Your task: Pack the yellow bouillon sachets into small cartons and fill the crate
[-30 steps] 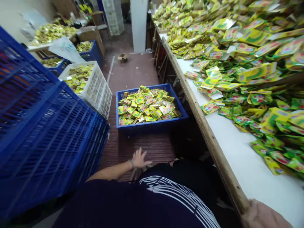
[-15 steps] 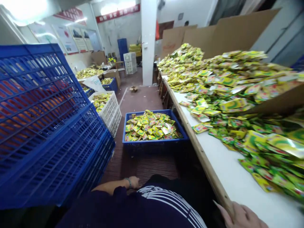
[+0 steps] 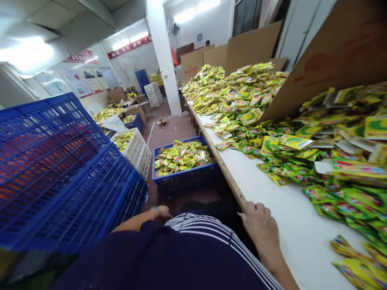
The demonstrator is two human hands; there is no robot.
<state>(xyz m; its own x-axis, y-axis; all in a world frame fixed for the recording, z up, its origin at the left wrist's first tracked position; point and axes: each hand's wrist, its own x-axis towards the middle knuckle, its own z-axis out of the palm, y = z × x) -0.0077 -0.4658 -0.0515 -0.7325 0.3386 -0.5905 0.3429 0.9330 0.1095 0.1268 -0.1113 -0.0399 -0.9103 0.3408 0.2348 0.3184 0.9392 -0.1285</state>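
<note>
My right hand point(image 3: 260, 223) rests on the wooden edge of the white table point(image 3: 236, 167), its fingers curled over the rim. My left hand point(image 3: 163, 211), with a band at the wrist, hangs low by my body; its fingers are mostly hidden. Green and yellow packets point(image 3: 344, 201) and flat yellow cartons point(image 3: 356, 167) lie heaped on the table, right of my right hand. Beyond my hands, a blue crate point(image 3: 184, 173) full of small yellow boxes point(image 3: 181, 158) stands on the floor.
Tall blue crates point(image 3: 69, 181) stand close on the left. Behind them are white crates point(image 3: 142, 155) with yellow boxes. Cardboard sheets point(image 3: 320, 60) rise over the table's heap. A white pillar point(image 3: 166, 60) and a small carton point(image 3: 161, 121) on the floor are farther off.
The view has turned to the right. My right hand has come further into view on the table edge, and more of the table and its packets shows. My left hand still hangs low.
</note>
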